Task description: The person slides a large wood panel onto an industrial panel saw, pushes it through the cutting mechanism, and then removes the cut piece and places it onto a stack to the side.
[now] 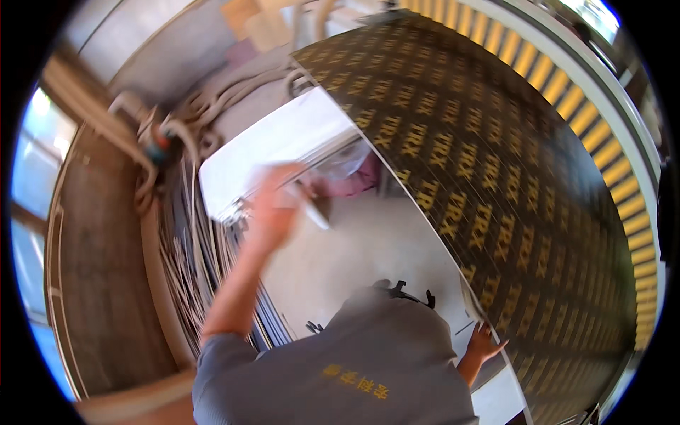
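My left hand (278,207) is raised beside the near edge of a white panel stack (276,138), its fingers smeared by motion. A narrow white piece (313,211) shows right next to it; whether the hand holds it, I cannot tell. My right hand (484,346) rests at the near left edge of a large dark board (489,163) printed with repeated yellow lettering. Its fingers are spread, with the thumb apart, and they grip nothing.
Long thin strips (185,262) lie bundled on the left, by a brown panel (106,241). Flexible hoses (227,95) run behind them. A yellow-and-dark slatted roller bed (602,134) curves along the far right. Bare floor (368,244) lies between the stack and the board.
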### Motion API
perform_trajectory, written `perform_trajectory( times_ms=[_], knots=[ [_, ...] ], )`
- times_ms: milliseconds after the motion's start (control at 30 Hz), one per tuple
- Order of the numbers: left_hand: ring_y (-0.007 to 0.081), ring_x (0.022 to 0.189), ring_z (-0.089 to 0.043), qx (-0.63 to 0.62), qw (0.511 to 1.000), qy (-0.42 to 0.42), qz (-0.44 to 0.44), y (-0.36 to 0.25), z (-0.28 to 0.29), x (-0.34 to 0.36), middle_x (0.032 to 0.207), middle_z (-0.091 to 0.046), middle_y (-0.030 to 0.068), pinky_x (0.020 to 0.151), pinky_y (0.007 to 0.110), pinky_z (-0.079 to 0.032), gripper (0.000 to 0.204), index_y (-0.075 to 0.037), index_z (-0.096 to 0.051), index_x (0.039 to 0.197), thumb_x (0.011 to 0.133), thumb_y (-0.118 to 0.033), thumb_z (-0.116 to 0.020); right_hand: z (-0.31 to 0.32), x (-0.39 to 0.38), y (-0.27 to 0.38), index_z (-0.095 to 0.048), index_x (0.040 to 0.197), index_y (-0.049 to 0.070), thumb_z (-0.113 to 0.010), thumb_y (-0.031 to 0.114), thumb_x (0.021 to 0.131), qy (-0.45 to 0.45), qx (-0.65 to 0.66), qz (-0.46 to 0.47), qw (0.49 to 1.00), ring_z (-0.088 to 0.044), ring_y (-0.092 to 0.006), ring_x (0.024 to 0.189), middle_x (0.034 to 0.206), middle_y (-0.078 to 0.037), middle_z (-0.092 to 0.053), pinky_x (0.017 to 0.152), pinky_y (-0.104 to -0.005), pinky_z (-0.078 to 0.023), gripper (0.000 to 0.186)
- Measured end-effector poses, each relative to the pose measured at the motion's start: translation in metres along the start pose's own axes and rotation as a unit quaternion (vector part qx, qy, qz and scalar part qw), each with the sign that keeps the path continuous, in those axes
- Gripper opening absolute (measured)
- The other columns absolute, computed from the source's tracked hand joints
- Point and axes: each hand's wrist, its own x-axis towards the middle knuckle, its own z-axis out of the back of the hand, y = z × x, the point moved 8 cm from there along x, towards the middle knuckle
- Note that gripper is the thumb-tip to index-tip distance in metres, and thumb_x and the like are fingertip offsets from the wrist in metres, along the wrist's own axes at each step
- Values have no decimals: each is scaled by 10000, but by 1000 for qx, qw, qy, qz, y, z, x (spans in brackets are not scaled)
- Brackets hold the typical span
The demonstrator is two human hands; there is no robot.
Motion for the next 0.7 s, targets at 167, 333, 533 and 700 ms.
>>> perform_trajectory(
  times_ms=[167, 333, 533, 700],
  knots=[
    [363, 1364, -528, -285, 837, 121, 451, 128, -329, -117, 1501, -511, 251, 1115, 464, -437, 944, 40, -401, 1527, 916, -612, -703, -31, 70, -19, -504, 1482, 87, -659, 562, 915, -32, -105, -5, 994, -510, -334, 1388, 1484, -130, -558, 1160, -533, -358, 756],
    [382, 1358, -524, -630, 521, 160, 553, 17, -456, -33, 1520, -500, 240, 1109, 446, -439, 1039, 25, -337, 1575, 906, -700, -661, -37, 96, 41, -600, 1407, 106, -645, 356, 984, -33, -133, 143, 980, -577, -291, 1313, 1447, -104, -600, 1055, -440, -513, 494],
    [288, 1390, -511, -465, 795, 273, 277, 36, -543, 6, 1513, -545, 145, 1187, 397, -384, 464, -74, -529, 1491, 1075, -265, -453, -91, 32, 23, -508, 1466, 156, -545, 315, 1015, -23, -849, 433, 302, -659, -429, 1057, 1280, -218, -669, 877, -516, -534, 480],
    [262, 1230, -599, -631, 653, 254, 332, 54, -512, 54, 1401, -624, 107, 1054, 383, -474, 564, 16, -581, 1393, 1011, -390, -666, -58, 118, -33, -633, 1287, -41, -678, 650, 932, -192, -438, 87, 874, -645, -211, 825, 944, -72, -685, 722, -400, -544, 778]
  ],
)
